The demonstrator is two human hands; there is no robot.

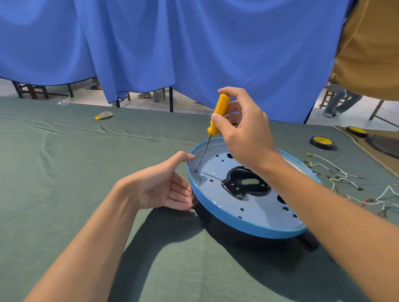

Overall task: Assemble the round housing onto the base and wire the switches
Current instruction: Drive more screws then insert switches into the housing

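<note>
Round housing (254,209) on base (217,221), screwdriver (218,114) at its left inner rim, wires (333,173) to the right

**LIGHTING / IMG QUALITY**

Bright, even illum.; src approx. upper left-rear. Dark, fairly hard shadows of forearms (83,237) and round housing (243,220) fall near-right on green cloth (56,181). Pale sheen on housing's far-right rim. Floor (388,111) beyond curtain (188,36) near blown out. Wide-angle bowing at edges; centre sharp.

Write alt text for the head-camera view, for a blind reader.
A right hand holds a yellow screwdriver, tip at a screw inside the rim of a round blue housing on a black base, while the left hand rests against the housing's edge. White wires and a tape roll lie nearby on the green tablecloth.
</note>
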